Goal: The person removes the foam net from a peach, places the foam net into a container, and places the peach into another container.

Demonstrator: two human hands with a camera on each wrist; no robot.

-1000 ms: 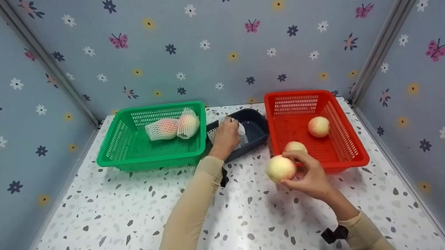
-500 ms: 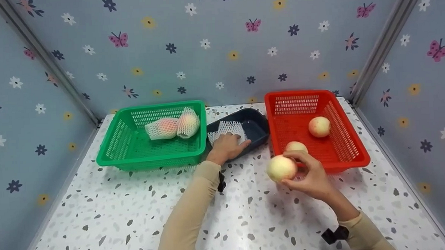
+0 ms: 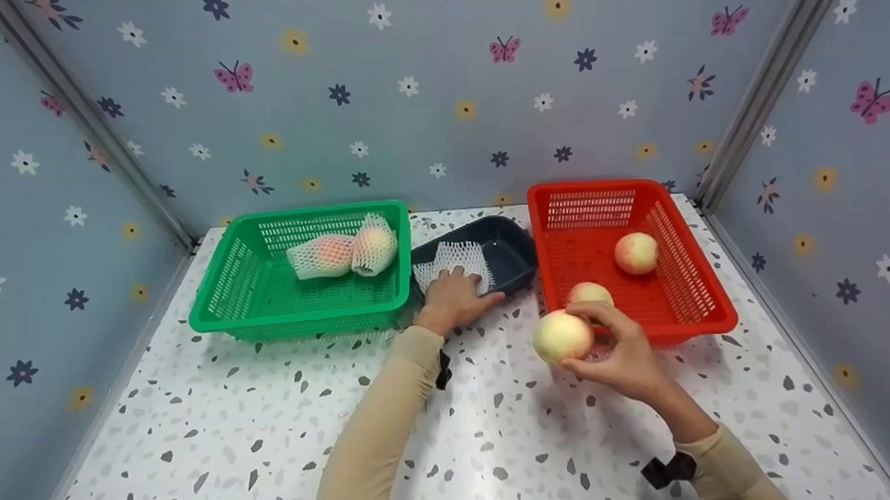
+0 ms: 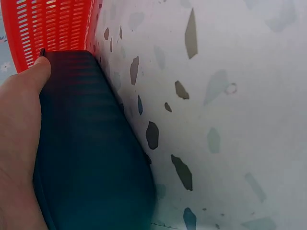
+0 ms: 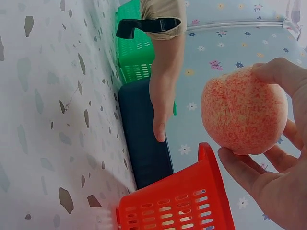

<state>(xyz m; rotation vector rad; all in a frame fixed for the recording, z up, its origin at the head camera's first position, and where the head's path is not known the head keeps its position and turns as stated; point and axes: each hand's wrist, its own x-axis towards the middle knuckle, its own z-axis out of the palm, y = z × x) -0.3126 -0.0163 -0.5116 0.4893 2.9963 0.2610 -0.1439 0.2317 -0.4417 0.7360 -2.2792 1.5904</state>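
Observation:
My right hand [image 3: 621, 359] grips a pale yellow and pink peach [image 3: 564, 336] between thumb and fingers, lifted in front of the red basket [image 3: 666, 323]. In the right wrist view the same peach [image 5: 244, 111] shows a red-speckled side. My left hand [image 3: 456, 300] reaches over the near edge of a dark blue tray [image 3: 513, 258], fingers extended onto white foam net sleeves [image 3: 464, 257] inside; its fingertips are partly hidden. In the left wrist view only the thumb side of the left hand [image 4: 21, 129] shows, along the tray's outer wall [image 4: 96, 143].
A green basket [image 3: 298, 316] on the left holds two net-wrapped peaches [image 3: 373, 245]. Inside the red basket lie two bare peaches [image 3: 637, 254]. The tray stands between both baskets on a speckled white table [image 3: 258, 438]. Patterned panels [image 3: 438, 92] enclose the back and sides.
My left hand has drawn back slightly toward the tray's near edge and its fingers have uncurled, leaving the foam nets more exposed. The right hand with the peach has barely moved.

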